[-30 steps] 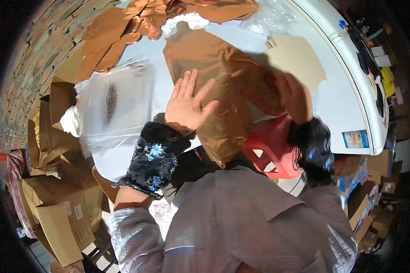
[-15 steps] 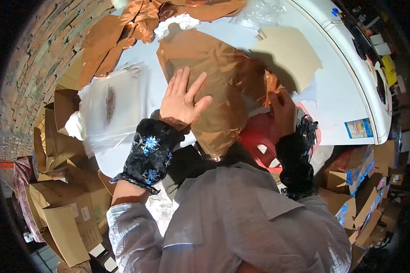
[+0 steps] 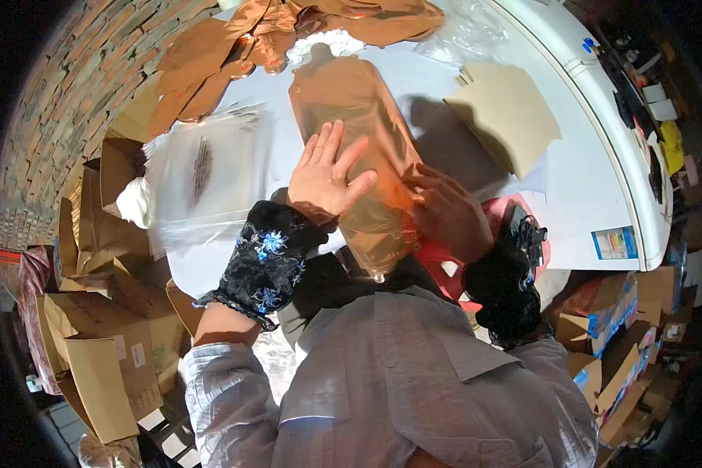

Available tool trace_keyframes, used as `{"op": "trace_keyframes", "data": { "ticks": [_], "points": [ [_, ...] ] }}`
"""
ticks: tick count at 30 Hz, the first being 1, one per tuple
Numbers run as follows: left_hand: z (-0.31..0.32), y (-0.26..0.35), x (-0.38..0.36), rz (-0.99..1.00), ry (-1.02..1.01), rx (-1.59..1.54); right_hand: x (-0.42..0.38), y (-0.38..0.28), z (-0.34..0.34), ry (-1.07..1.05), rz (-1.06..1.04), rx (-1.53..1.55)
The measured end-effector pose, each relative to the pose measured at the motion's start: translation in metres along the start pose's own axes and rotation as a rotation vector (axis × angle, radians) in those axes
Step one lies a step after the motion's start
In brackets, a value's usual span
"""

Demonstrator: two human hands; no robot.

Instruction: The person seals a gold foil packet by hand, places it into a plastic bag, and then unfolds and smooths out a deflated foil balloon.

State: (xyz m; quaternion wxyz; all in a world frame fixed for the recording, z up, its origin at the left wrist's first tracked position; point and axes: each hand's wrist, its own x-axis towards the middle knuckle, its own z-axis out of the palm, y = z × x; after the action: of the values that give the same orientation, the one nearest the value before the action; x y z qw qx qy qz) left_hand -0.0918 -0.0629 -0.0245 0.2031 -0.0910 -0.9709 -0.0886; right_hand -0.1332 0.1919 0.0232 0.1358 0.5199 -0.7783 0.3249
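Note:
A shiny copper-coloured foil piece (image 3: 339, 90) lies lengthwise on the white table (image 3: 437, 70), its near end at the table's front edge. My left hand (image 3: 327, 175) rests flat on the middle of it with fingers spread. At its right edge, my right hand (image 3: 448, 214) is in shadow, its fingers on the folded-over foil; their tips are partly blurred, so I cannot tell whether they pinch it. Left of the foil is a stack of clear plastic bags (image 3: 210, 168). Several more copper foil pieces (image 3: 199, 74) lie at the back left.
Beige card sheets (image 3: 507, 117) lie at the right, crumpled clear plastic (image 3: 472, 35) behind them. A red item (image 3: 437, 253) is beside my right hand. Open cardboard boxes (image 3: 117, 359) stand at the lower left, with more boxes (image 3: 616, 343) at the lower right.
The foil's right side has been folded inward, making it narrower. My right hand has moved left and down onto it. My left hand stays flat on the foil.

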Motion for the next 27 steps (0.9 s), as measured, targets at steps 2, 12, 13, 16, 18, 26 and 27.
{"op": "trace_keyframes", "data": {
  "ticks": [2,12,13,16,18,26,27],
  "points": [
    [0.0,-0.001,0.0,-0.013,-0.023,0.019,0.001,-0.006,0.005,-0.046,-0.029,0.076],
    [0.005,-0.009,-0.003,0.026,0.013,-0.028,-0.006,-0.006,0.032,-0.114,-0.021,0.215],
    [0.005,-0.009,-0.003,0.03,0.017,-0.016,-0.005,-0.006,0.032,-0.119,-0.017,0.222],
    [0.004,-0.008,-0.003,0.035,0.026,-0.001,-0.004,-0.006,0.03,-0.133,-0.018,0.229],
    [0.003,-0.008,-0.002,0.026,0.035,-0.016,-0.007,-0.001,0.031,-0.142,-0.034,0.213],
    [-0.013,0.0,0.006,-0.147,-0.018,-0.336,-0.007,-0.001,0.025,-0.19,-0.044,0.233],
    [-0.015,0.0,0.007,-0.172,-0.029,-0.399,-0.007,-0.001,0.024,-0.189,-0.053,0.228]
  ]
}}
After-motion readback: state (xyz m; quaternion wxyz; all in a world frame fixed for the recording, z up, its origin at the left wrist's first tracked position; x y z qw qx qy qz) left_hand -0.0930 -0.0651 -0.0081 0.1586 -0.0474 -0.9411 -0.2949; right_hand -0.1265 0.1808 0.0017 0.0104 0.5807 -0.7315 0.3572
